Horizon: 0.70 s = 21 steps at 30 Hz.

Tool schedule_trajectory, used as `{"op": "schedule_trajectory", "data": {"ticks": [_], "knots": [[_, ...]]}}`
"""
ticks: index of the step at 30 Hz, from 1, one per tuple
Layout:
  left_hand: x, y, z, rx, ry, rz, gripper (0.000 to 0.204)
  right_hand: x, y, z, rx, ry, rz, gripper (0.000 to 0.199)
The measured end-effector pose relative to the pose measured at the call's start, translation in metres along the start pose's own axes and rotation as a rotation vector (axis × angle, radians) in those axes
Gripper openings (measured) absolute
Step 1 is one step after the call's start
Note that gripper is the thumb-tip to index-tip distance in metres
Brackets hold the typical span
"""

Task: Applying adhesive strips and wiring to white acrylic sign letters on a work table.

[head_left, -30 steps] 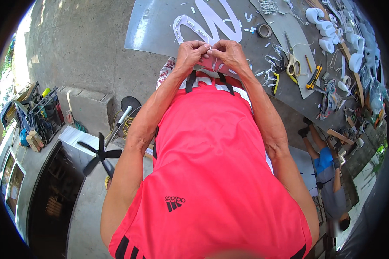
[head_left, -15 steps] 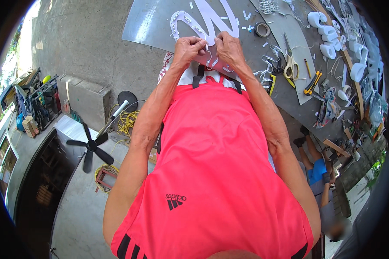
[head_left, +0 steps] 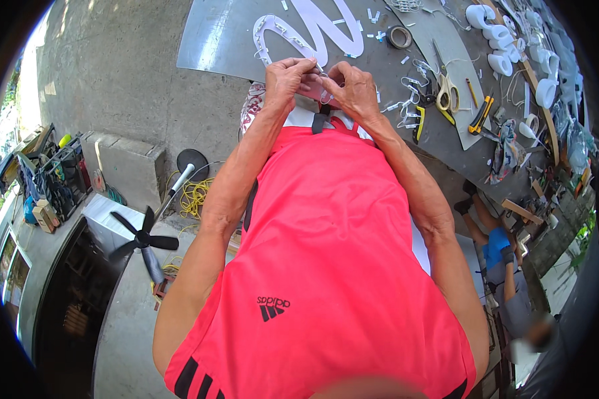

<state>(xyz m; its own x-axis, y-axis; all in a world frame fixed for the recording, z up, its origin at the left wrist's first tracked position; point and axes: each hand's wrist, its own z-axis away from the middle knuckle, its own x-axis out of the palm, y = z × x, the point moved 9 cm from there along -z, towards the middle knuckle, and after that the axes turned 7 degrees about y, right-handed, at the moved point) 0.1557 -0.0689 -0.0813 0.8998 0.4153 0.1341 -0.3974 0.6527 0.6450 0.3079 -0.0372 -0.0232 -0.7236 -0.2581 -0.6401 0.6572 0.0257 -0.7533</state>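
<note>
At the near edge of the grey metal table (head_left: 213, 33), my left hand (head_left: 289, 80) and my right hand (head_left: 354, 88) meet with fingertips close together. Both pinch a thin white wire string of small light modules (head_left: 325, 95), part of which dangles below the fingers. The exact piece between the fingertips is mostly hidden. Just beyond lies a white curved letter-shaped panel (head_left: 319, 41), with several small modules (head_left: 290, 36) along its left arm. More wired modules (head_left: 412, 90) lie loose to the right of my right hand.
On the table's right are scissors (head_left: 448, 93), a tape roll (head_left: 399, 37), yellow-handled pliers (head_left: 419, 124), a pencil (head_left: 472, 94), a utility knife (head_left: 481, 117) and white curled strips (head_left: 499, 63). A black-bladed fan (head_left: 142, 238) stands at left. Another person (head_left: 496, 249) is at far right.
My right hand has moved left and down, its fingertips now near my left hand's. The view has shifted slightly, so the panel and table sit a little further left.
</note>
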Motion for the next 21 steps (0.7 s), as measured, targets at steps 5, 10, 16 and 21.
{"op": "schedule_trajectory", "data": {"ticks": [5,10,16,21], "knots": [[-0.001,0.004,0.002,0.084,0.113,-0.096,0.019,0.007,-0.002,0.007,0.053,0.013,-0.142,0.021],[-0.003,0.004,0.003,0.121,0.139,-0.108,0.02,-0.002,0.007,0.007,0.132,0.09,-0.189,0.017],[-0.006,0.03,0.017,0.526,0.189,-0.33,0.025,0.003,0.021,0.0,0.194,0.021,-0.323,0.02],[0.004,0.065,0.042,0.969,0.217,-0.697,0.025,0.018,0.03,0.008,0.587,-0.206,-0.722,0.02]]}}
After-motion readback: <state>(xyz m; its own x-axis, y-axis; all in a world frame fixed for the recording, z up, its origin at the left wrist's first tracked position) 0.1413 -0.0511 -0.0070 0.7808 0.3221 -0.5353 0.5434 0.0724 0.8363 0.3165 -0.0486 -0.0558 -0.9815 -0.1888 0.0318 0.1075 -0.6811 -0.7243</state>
